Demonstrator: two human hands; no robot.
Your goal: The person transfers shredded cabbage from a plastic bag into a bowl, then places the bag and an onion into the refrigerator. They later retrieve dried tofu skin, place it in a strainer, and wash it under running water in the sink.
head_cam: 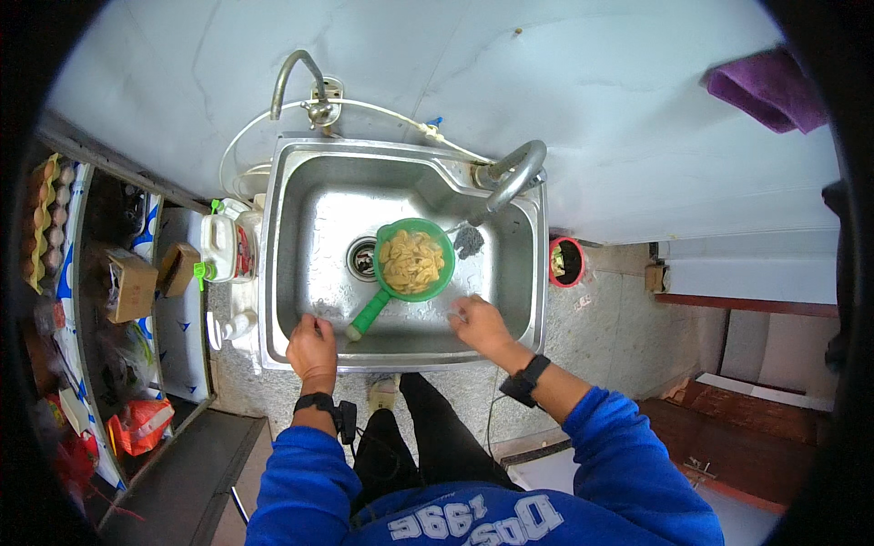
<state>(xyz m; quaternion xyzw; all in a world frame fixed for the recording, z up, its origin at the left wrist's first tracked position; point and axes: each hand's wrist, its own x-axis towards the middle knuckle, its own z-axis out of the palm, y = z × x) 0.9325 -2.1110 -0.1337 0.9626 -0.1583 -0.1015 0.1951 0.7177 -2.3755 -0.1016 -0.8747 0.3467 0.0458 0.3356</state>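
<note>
A green plastic ladle-shaped strainer [449, 276] full of pale yellow food pieces [411, 263] rests in the stainless steel sink [328, 205], beside the drain [362, 258]. Its green handle [371, 314] slants toward the front left. My left hand [313, 347] is over the sink's front left edge, fingers curled and apart from the handle; its palm side is hidden. To the right of the strainer, my right hand [483, 329] hovers over the basin with bent fingers. Something pale and blurred shows at its fingertips, too unclear to name.
A curved faucet [519, 174] reaches over the basin's right side, above a grey scouring pad [468, 241]. Another tap [297, 68] is on the wall. White jugs [222, 247] stand left, beside shelves with eggs [58, 218] and cardboard boxes [131, 286]. A red bin [582, 273] stands right.
</note>
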